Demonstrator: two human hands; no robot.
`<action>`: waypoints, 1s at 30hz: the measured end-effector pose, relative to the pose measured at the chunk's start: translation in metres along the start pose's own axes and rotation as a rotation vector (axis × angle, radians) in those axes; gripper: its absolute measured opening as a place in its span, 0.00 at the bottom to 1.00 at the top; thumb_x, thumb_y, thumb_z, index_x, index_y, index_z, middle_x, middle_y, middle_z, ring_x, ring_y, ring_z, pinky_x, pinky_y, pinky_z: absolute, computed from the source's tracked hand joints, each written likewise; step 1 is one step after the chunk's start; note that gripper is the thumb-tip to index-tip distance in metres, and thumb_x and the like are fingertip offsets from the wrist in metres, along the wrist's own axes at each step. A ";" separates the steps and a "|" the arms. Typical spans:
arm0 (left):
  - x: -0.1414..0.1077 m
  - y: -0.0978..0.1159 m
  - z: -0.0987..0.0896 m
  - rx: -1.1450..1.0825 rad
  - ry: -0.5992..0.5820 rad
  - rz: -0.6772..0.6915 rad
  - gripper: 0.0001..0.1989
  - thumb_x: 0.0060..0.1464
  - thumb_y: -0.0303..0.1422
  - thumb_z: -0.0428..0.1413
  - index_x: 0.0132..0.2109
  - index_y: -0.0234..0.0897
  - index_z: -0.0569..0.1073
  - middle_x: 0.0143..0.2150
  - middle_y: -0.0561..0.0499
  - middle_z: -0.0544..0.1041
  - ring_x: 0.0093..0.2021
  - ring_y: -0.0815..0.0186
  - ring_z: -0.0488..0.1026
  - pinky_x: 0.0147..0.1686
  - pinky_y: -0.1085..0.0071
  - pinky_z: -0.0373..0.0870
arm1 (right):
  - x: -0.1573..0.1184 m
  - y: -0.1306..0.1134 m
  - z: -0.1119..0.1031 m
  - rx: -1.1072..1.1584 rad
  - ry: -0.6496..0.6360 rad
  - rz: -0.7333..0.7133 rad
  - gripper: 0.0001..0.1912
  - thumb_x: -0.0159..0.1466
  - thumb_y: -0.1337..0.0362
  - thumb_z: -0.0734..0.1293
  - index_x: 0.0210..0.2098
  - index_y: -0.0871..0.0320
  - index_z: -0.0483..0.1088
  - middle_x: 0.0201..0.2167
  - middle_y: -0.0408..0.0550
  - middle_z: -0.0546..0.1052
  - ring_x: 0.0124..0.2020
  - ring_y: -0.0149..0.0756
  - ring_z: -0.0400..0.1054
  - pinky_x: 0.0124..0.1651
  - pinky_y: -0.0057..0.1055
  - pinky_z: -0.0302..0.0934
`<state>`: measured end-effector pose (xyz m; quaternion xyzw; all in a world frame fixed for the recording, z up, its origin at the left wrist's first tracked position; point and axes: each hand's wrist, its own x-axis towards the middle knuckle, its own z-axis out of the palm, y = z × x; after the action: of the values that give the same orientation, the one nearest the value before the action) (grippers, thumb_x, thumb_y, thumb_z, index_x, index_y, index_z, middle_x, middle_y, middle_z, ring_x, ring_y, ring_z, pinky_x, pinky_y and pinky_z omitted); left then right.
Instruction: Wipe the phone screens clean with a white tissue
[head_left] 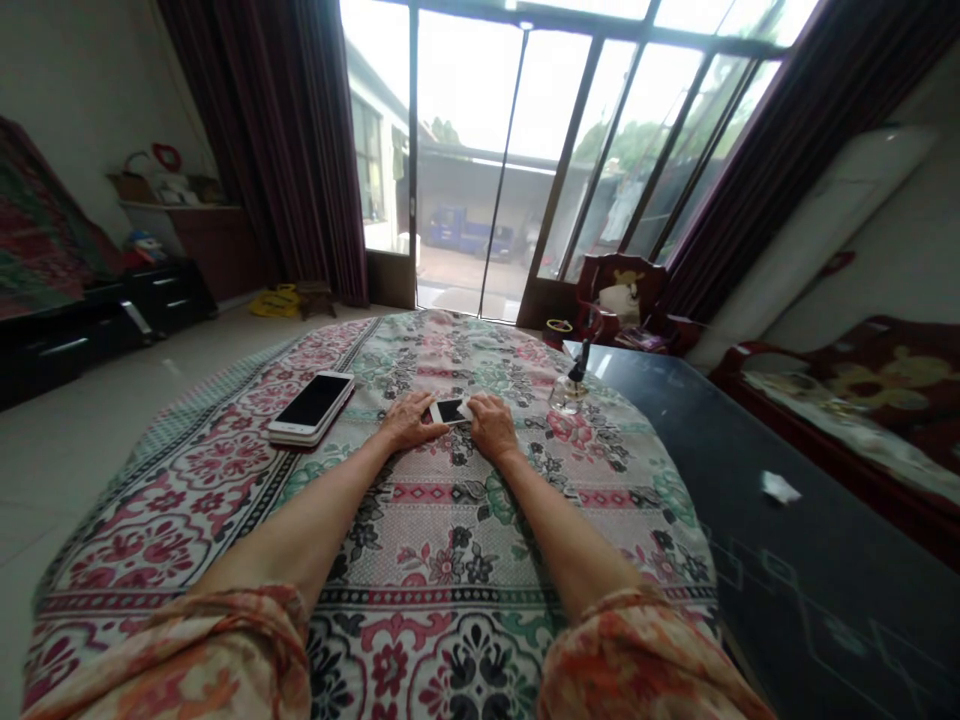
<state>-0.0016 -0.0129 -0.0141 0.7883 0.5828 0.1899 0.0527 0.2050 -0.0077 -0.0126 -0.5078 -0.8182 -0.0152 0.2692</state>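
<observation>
A white smartphone with a dark screen lies sideways on the patterned tablecloth. My left hand grips its left end, with the thumb along the near edge. At the other end, my right hand has its fingers closed on a small white wipe, pressed against the screen; paper or cloth I cannot tell. Left of my hands, a larger white phone rests on top of a stack, screen up. To the right stands a clear bottle with a black pump top.
A dark low table adjoins the round table on the right, with a crumpled white scrap on it. Beyond are a wooden chair and a wooden sofa. Glass doors fill the far side.
</observation>
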 end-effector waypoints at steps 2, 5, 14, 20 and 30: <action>0.000 -0.001 0.001 -0.004 0.003 0.013 0.32 0.52 0.49 0.58 0.60 0.41 0.67 0.66 0.43 0.65 0.66 0.53 0.59 0.62 0.57 0.58 | -0.001 0.001 0.000 0.009 0.016 -0.005 0.18 0.63 0.74 0.59 0.48 0.55 0.72 0.54 0.48 0.73 0.57 0.41 0.59 0.59 0.38 0.52; 0.001 -0.002 0.002 -0.011 0.016 0.014 0.31 0.52 0.49 0.58 0.59 0.41 0.68 0.66 0.43 0.65 0.66 0.53 0.60 0.62 0.56 0.58 | -0.002 0.001 0.000 0.023 0.024 -0.008 0.18 0.62 0.74 0.59 0.48 0.54 0.72 0.54 0.48 0.73 0.57 0.42 0.59 0.60 0.39 0.52; -0.001 -0.002 0.004 -0.022 0.031 0.022 0.30 0.52 0.48 0.58 0.59 0.41 0.68 0.65 0.43 0.65 0.65 0.52 0.60 0.62 0.55 0.58 | -0.002 0.001 0.000 0.044 0.030 -0.002 0.20 0.61 0.76 0.59 0.48 0.53 0.71 0.54 0.47 0.73 0.58 0.40 0.59 0.61 0.39 0.52; 0.001 -0.009 0.008 -0.038 0.037 0.042 0.33 0.50 0.49 0.58 0.59 0.39 0.67 0.65 0.42 0.66 0.65 0.52 0.61 0.62 0.57 0.58 | -0.004 0.006 0.007 0.080 0.084 0.003 0.21 0.60 0.76 0.59 0.49 0.53 0.71 0.55 0.46 0.73 0.58 0.41 0.59 0.62 0.39 0.51; 0.002 -0.010 0.002 -0.075 -0.016 0.046 0.30 0.51 0.46 0.58 0.59 0.39 0.68 0.66 0.42 0.65 0.66 0.52 0.60 0.62 0.58 0.58 | -0.001 -0.005 0.003 0.009 0.007 0.026 0.19 0.62 0.75 0.59 0.49 0.55 0.72 0.54 0.49 0.74 0.57 0.43 0.60 0.60 0.39 0.52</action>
<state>-0.0091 -0.0078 -0.0180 0.8005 0.5567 0.2064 0.0824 0.1998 -0.0098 -0.0141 -0.5168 -0.8108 -0.0098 0.2748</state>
